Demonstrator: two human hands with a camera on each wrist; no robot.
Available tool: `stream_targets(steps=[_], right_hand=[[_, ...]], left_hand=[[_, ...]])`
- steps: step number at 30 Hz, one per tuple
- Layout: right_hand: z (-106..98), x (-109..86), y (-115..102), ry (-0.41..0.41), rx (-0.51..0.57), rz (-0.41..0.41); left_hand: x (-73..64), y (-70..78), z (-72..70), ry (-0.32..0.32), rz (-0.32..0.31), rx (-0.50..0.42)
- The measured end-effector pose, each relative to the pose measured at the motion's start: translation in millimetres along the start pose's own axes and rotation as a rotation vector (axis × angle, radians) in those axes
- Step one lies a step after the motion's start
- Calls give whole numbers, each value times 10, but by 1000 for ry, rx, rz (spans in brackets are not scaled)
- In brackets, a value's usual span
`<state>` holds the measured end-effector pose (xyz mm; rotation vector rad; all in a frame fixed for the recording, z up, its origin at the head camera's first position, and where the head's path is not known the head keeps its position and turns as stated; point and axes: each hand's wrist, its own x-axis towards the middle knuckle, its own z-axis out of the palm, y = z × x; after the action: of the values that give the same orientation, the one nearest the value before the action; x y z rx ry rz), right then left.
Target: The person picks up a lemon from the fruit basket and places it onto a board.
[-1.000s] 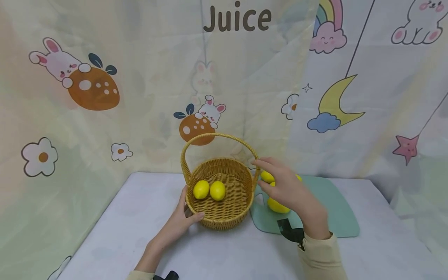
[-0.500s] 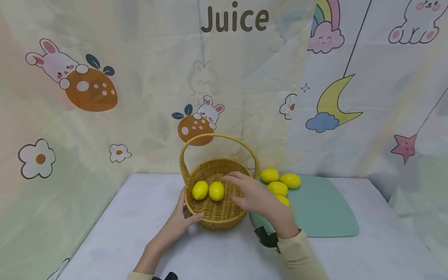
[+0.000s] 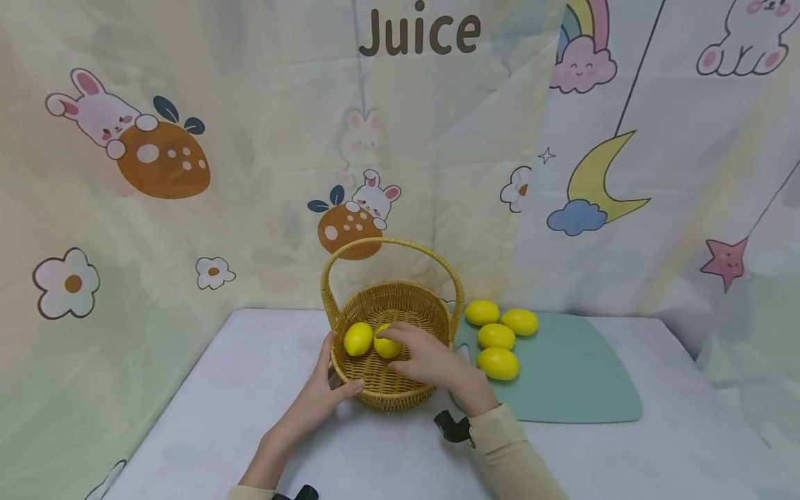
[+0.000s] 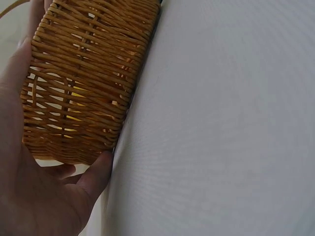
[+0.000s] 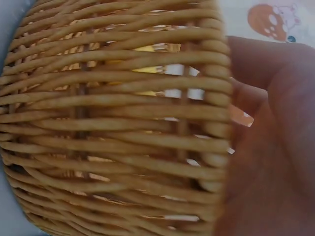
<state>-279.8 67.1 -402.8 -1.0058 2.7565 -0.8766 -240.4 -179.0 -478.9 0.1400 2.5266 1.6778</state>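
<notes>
The work here looks like moving lemons out of the basket (image 3: 390,347), which sits near the middle of the frame, low down, on the white worktop (image 3: 250,417). Two lemons are inside it. The lemon on the left (image 3: 358,339) lies alone on the basket floor. The lemon beside it (image 3: 385,346) is under the right hand (image 3: 428,361), and the fingers (image 3: 400,335) curl over the top of it, so the hand seems to be gripping it. It has not left the basket yet.

The left hand (image 3: 321,399) holds the basket's wall on the lower left side. Its thumb (image 4: 98,172) presses the woven side near the bottom, and the fingers wrap round the wall, as the left wrist view shows. It seems to keep the basket from sliding.

Just to the right of the basket lies a green cutting board (image 3: 575,375). Four lemons (image 3: 498,337) sit on it in a small bunch near its upper left corner, close to the basket but apart from it.

So I judge the job is more than half done: four lemons are out, and two are left to move.

Behind it all hangs a cartoon curtain (image 3: 187,173) with bunnies and the word "Juice" at the top.
</notes>
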Motion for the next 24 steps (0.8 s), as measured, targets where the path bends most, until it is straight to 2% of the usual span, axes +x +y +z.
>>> stream_targets(steps=[14, 24], right_hand=[[168, 118, 41, -3, -82, 89], [196, 154, 59, 34, -132, 72]], left_hand=[[14, -20, -6, 4, 13, 17], [12, -27, 9, 8, -2, 14]])
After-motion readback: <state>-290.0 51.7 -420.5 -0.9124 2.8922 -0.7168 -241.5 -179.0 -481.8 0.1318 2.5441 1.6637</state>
